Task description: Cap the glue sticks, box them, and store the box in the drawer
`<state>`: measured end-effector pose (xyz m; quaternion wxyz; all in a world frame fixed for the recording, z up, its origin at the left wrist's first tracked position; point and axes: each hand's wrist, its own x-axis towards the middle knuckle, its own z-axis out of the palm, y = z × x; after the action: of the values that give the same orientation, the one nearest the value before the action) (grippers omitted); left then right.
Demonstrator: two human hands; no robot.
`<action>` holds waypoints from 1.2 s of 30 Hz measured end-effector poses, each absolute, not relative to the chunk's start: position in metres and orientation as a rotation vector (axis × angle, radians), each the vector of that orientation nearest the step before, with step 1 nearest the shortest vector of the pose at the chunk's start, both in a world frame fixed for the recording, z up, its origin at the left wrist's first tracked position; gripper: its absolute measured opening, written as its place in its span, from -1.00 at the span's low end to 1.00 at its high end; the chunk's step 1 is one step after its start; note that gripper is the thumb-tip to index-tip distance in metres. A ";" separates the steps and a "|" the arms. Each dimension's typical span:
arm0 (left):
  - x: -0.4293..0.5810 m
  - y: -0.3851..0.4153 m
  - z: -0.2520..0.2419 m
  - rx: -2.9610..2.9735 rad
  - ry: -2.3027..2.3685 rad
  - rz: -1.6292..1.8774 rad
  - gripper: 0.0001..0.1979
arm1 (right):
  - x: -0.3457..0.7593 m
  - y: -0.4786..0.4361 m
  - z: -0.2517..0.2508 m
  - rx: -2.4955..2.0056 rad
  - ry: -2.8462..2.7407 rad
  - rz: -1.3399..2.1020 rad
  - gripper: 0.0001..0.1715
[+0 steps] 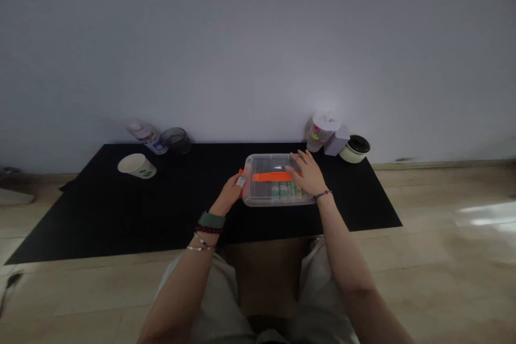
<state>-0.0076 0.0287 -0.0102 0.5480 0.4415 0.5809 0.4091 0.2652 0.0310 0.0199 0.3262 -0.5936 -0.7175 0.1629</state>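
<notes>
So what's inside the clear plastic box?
A row of small green-and-white items lies inside the clear plastic box; the orange strip and the right hand cover whatever lies beneath them.

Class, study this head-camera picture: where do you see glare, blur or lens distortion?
In the head view, glare whitens the floor tiles at right, the spray bottle by the wall looks blurred, and the black mat's edges bow from wide-angle distortion.

Behind the plastic box and to its right, the way is blocked by a lidded cup, a small carton and a jar. Left of the box, passing is possible over the black mat until a paper cup is met.
</notes>
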 end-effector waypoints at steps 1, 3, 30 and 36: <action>-0.008 0.028 -0.010 1.047 1.371 0.964 -0.39 | 0.269 0.033 0.019 -1.511 -1.837 0.467 -0.35; -0.008 0.027 -0.010 1.040 1.371 0.958 -0.39 | 0.279 0.035 0.016 -1.438 -1.714 0.542 -0.34; 0.008 0.028 -0.018 1.102 1.271 1.258 -0.29 | 0.295 0.047 -0.028 -1.657 -1.250 0.776 -0.19; 0.009 0.031 -0.017 1.128 1.312 1.224 -0.28 | 0.294 0.046 -0.023 -1.654 -1.251 0.814 -0.18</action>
<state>0.0085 0.0307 -0.0170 0.4892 0.4644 0.5398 0.5037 0.2939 0.0464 -0.0229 0.4413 -0.6663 -0.5039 0.3278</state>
